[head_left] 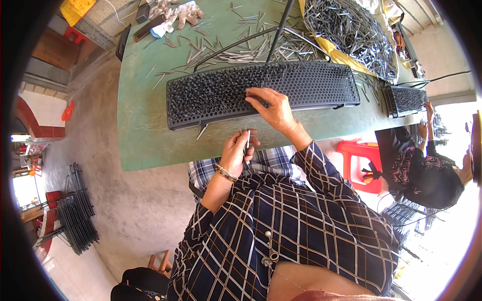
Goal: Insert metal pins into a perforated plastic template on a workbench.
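A long black perforated panel [316,83], dotted with round holes, stands tilted on the table. Dark thin pieces crowd the holes of its left half, while the right half shows more bare holes. My right hand [275,109] is over the panel's middle, thumb and forefinger pinched near the holes; what they hold is too small to make out. Below the panel's front edge, my left hand [234,154] is closed around a few thin metal rods [248,139], which stick up between thumb and fingers. A short pale rod [202,131] lies by the panel's lower left edge.
Loose rods [246,51] are scattered over the green table [145,135] behind the panel. A yellow-edged sack [351,37] heaped with rods lies at the far right, work gloves [187,14] at the far left. A co-worker [427,170] sits right, beside a red stool [359,168] and second panel [407,100].
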### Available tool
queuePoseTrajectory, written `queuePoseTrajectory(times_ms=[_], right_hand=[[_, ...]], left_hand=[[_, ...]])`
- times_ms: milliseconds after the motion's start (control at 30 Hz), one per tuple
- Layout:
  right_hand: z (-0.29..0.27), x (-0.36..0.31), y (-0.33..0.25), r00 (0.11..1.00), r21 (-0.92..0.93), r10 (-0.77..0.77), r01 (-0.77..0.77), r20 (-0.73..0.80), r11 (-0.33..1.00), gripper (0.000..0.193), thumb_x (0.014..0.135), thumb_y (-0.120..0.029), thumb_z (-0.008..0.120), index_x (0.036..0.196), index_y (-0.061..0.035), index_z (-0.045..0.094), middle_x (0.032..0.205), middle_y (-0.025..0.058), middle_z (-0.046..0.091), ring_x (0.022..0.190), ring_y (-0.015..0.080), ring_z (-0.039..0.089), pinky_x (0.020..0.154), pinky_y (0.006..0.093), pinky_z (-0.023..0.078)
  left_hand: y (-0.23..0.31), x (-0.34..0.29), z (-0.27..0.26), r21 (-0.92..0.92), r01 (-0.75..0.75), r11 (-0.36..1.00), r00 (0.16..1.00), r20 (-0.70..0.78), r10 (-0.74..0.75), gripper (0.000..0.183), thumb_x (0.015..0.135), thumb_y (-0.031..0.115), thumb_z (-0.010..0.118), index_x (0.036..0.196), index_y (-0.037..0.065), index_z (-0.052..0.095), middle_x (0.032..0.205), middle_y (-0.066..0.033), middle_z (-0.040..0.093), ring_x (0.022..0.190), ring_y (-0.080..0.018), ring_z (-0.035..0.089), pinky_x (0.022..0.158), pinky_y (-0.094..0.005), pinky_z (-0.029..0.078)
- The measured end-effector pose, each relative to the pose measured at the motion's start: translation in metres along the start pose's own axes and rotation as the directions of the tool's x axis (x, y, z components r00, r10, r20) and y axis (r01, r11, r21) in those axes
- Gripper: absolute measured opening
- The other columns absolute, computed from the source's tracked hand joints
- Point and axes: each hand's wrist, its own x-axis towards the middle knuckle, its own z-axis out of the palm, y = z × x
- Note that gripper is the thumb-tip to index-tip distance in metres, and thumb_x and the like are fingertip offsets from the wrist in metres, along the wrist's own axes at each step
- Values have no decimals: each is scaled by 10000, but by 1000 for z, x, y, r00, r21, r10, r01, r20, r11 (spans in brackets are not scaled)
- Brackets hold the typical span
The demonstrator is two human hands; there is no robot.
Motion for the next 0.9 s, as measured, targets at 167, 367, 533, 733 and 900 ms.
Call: queuePoseTrajectory(times_ms=[167, 367, 533, 733, 900], right_hand=[[5, -4, -1, 990, 96, 119, -112, -72, 989, 302, 782, -27, 681, 1079, -46, 632, 902, 93, 675, 816, 180, 667, 714, 277, 528], [7, -5, 2, 990, -19, -25, 23, -140, 1000, 334, 789, -70, 672, 1118, -106, 625, 863, 82, 666, 744, 235, 630, 644, 323, 515], [6, -4, 3, 976, -163, -138, 111, -166, 980, 254, 755, -33, 696, 1005, -67, 672, 915, 76, 665, 831, 223, 640, 714, 301, 519], [3, -7, 6, 976, -193, -199, 180, -87, 965, 174, 761, -96, 686, 931, -60, 677, 930, 80, 635, 838, 263, 606, 721, 355, 488], [-8, -14, -16, 998, 12, 50, -50, 35, 999, 187, 776, -168, 698, 901, -30, 678, 870, 94, 639, 734, 233, 615, 661, 327, 495]], left_hand=[[-1, 1, -1, -2, 1, 1000, 1000, 4, -1, 279, 954, 244, 472, 1086, 10, 545, 792, -60, 577, 536, -58, 427, 424, -180, 303], [5, 0, 2, -63, 53, 997, 996, 69, -49, 282, 951, 222, 476, 1114, -1, 536, 809, -70, 592, 576, -71, 459, 463, -194, 344], [4, 0, 1, -70, 42, 997, 997, 73, -36, 278, 949, 211, 484, 1119, 1, 546, 817, -71, 603, 618, -91, 517, 502, -212, 402], [7, -3, 4, -63, 52, 997, 997, 52, -49, 274, 948, 219, 494, 1120, 13, 551, 823, -66, 610, 670, -114, 567, 535, -234, 444], [9, -1, 2, -58, -60, 997, 993, 103, 65, 286, 951, 235, 494, 1127, 13, 532, 841, -58, 601, 660, -121, 558, 531, -236, 442]])
